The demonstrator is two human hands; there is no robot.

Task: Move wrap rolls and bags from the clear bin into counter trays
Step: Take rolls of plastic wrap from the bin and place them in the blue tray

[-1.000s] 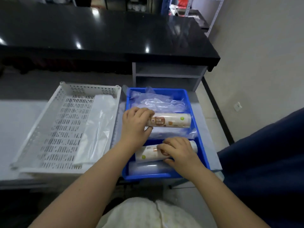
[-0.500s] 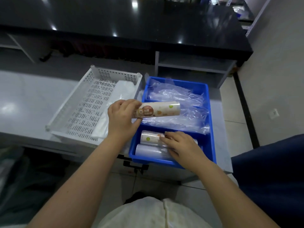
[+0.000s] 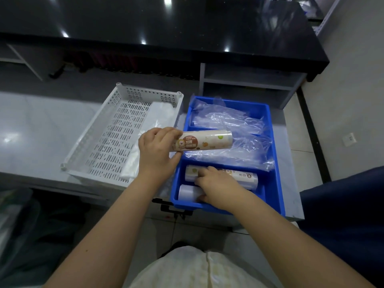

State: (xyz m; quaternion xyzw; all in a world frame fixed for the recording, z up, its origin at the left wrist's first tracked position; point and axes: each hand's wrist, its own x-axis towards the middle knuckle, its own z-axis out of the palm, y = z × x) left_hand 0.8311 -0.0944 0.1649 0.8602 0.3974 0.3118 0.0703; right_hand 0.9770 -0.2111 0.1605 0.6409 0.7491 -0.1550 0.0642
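Note:
My left hand [image 3: 156,151] grips the left end of a printed wrap roll [image 3: 204,141] and holds it level above the middle of the blue divided tray [image 3: 274,163]. My right hand [image 3: 216,183] rests in the tray's near compartment, with its fingers on a second printed wrap roll [image 3: 246,178]. A plain white roll [image 3: 188,193] lies in front of that one, partly hidden by my right hand. Clear plastic bags [image 3: 228,121] fill the tray's two far compartments. A white perforated tray [image 3: 108,140] stands to the left with a folded white bag [image 3: 153,123] along its right side.
Both trays sit on a grey counter [image 3: 37,132] whose front edge runs below them. A black glossy countertop [image 3: 166,26] rises behind, with a grey open shelf [image 3: 249,80] under its right end. A clear bin [image 3: 14,204] shows at the lower left. Dark blue fabric [image 3: 342,215] is at right.
My left hand has lifted its wrap roll slightly up and left over the blue tray. My right hand has slid along the near roll, staying in the near compartment. The camera has tilted down and drawn closer.

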